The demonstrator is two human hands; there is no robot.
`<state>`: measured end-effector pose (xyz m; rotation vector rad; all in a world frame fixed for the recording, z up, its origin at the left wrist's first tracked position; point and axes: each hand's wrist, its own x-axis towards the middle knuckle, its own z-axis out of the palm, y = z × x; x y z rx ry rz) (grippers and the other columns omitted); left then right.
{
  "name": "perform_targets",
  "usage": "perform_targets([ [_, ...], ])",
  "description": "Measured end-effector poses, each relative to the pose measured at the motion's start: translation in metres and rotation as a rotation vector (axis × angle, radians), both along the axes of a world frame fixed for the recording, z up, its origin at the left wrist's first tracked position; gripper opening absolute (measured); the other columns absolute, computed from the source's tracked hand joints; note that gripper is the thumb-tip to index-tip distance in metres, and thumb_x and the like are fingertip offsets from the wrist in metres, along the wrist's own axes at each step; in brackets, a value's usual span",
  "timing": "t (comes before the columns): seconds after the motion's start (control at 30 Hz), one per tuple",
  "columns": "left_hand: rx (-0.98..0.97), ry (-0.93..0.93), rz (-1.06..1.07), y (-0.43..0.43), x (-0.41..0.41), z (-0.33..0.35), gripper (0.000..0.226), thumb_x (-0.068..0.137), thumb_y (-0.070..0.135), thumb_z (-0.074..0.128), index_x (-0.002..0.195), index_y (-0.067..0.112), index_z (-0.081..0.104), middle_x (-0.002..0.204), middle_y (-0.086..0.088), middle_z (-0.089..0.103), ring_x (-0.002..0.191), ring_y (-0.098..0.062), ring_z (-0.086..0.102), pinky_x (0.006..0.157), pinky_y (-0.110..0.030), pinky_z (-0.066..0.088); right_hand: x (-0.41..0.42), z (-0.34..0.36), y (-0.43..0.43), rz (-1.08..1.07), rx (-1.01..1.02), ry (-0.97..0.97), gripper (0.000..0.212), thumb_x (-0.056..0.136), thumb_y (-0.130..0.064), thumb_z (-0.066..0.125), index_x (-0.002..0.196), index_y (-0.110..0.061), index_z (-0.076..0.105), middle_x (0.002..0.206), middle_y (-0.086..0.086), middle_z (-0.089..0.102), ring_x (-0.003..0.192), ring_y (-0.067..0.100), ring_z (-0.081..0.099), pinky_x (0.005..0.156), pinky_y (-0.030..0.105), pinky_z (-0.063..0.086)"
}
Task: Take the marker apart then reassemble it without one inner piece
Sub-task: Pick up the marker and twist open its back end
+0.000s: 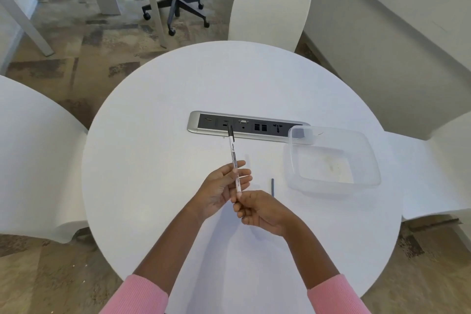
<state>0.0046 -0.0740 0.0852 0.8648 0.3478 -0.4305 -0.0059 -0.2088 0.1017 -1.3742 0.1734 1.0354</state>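
Note:
A white marker (234,160) with a black cap at its far end is held above the round white table (165,115), pointing away from me. My left hand (224,186) cradles the barrel's middle in its fingers. My right hand (257,211) pinches the near end of the barrel. A short dark grey inner piece (272,187) lies on the table just right of my hands, apart from the marker.
A clear plastic container (331,160) stands at the right of the table. A silver and black socket panel (244,126) is set into the table's middle. White chairs (270,7) stand around the table, and a black stool is on the floor beyond.

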Motion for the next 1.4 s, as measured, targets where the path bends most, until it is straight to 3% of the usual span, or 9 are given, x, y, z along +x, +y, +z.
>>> perform_targets([
  [0.23, 0.043, -0.103, -0.121, 0.018, 0.007, 0.006, 0.023, 0.097, 0.006, 0.038, 0.105, 0.007, 0.058, 0.066, 0.004, 0.066, 0.069, -0.013, 0.069, 0.074, -0.022, 0.058, 0.005, 0.002, 0.009, 0.041, -0.165, -0.131, 0.032, 0.097, -0.017, 0.039, 0.07, -0.017, 0.056, 0.062, -0.003, 0.053, 0.049, 0.002, 0.049, 0.051, 0.011, 0.042],
  [0.47, 0.136, -0.117, 0.18, -0.004, 0.008, 0.004, 0.02, 0.094, -0.001, 0.044, 0.081, 0.01, 0.056, 0.058, 0.005, 0.064, 0.063, -0.011, 0.067, 0.069, -0.019, 0.057, 0.015, 0.003, 0.014, -0.062, -0.636, -0.53, 0.031, 0.088, -0.005, 0.043, 0.061, -0.016, 0.055, 0.058, -0.001, 0.054, 0.051, 0.011, 0.046, 0.048, 0.016, 0.038],
  [0.63, 0.105, -0.053, 0.348, -0.019, 0.007, 0.007, 0.021, 0.094, 0.001, 0.044, 0.08, 0.01, 0.056, 0.055, 0.006, 0.065, 0.063, -0.01, 0.067, 0.065, -0.019, 0.057, 0.014, -0.007, 0.017, -0.116, -0.83, -0.747, 0.026, 0.084, 0.0, 0.042, 0.069, -0.015, 0.057, 0.071, 0.003, 0.058, 0.068, 0.021, 0.049, 0.063, 0.026, 0.033],
  [0.83, 0.013, 0.054, 0.469, -0.031, 0.011, 0.016, 0.018, 0.094, 0.003, 0.046, 0.081, 0.011, 0.056, 0.053, 0.005, 0.067, 0.063, -0.01, 0.067, 0.065, -0.02, 0.058, 0.008, -0.019, 0.018, -0.154, -1.056, -1.143, 0.015, 0.08, 0.003, 0.05, 0.08, -0.002, 0.064, 0.072, 0.014, 0.064, 0.072, 0.031, 0.058, 0.051, 0.031, 0.034],
  [0.9, -0.011, 0.049, 0.442, -0.028, 0.013, 0.019, 0.016, 0.094, 0.004, 0.047, 0.082, 0.011, 0.056, 0.055, 0.005, 0.068, 0.063, -0.009, 0.068, 0.063, -0.02, 0.058, 0.01, -0.015, 0.016, -0.204, -0.942, -1.057, 0.021, 0.085, -0.003, 0.043, 0.08, -0.005, 0.063, 0.073, 0.01, 0.064, 0.071, 0.021, 0.057, 0.056, 0.029, 0.038],
  [0.97, -0.027, 0.024, 0.399, -0.023, 0.014, 0.022, 0.017, 0.094, 0.005, 0.047, 0.08, 0.009, 0.056, 0.056, 0.003, 0.068, 0.063, -0.009, 0.069, 0.061, -0.021, 0.058, 0.012, -0.003, 0.011, -0.305, -0.597, -0.723, 0.025, 0.092, -0.009, 0.042, 0.078, -0.012, 0.063, 0.069, 0.003, 0.064, 0.063, 0.006, 0.057, 0.06, 0.023, 0.043],
  [1.07, -0.042, 0.002, 0.358, -0.019, 0.013, 0.026, 0.017, 0.093, 0.005, 0.048, 0.079, 0.008, 0.057, 0.059, 0.001, 0.07, 0.064, -0.011, 0.07, 0.061, -0.022, 0.058, 0.013, 0.01, 0.005, -0.494, -0.206, -0.295, 0.042, 0.097, -0.035, 0.032, 0.076, -0.013, 0.061, 0.057, 0.0, 0.061, 0.053, 0.009, 0.056, 0.055, 0.019, 0.048],
  [1.2, -0.05, 0.0, 0.332, -0.019, 0.012, 0.028, 0.013, 0.092, 0.006, 0.05, 0.081, 0.009, 0.058, 0.063, 0.0, 0.071, 0.069, -0.011, 0.071, 0.068, -0.021, 0.059, 0.011, 0.013, 0.005, -0.539, -0.115, -0.087, 0.054, 0.093, -0.051, 0.028, 0.064, -0.013, 0.052, 0.042, -0.004, 0.045, 0.042, 0.01, 0.039, 0.043, 0.017, 0.036],
  [1.4, -0.047, -0.015, 0.342, -0.02, 0.007, 0.027, 0.014, 0.091, 0.001, 0.049, 0.086, 0.01, 0.058, 0.065, 0.0, 0.072, 0.069, -0.011, 0.071, 0.07, -0.022, 0.059, 0.011, 0.011, 0.008, -0.642, 0.074, 0.082, 0.046, 0.093, -0.041, 0.04, 0.055, -0.017, 0.037, 0.038, -0.008, 0.029, 0.033, 0.005, 0.025, 0.033, 0.014, 0.022],
])
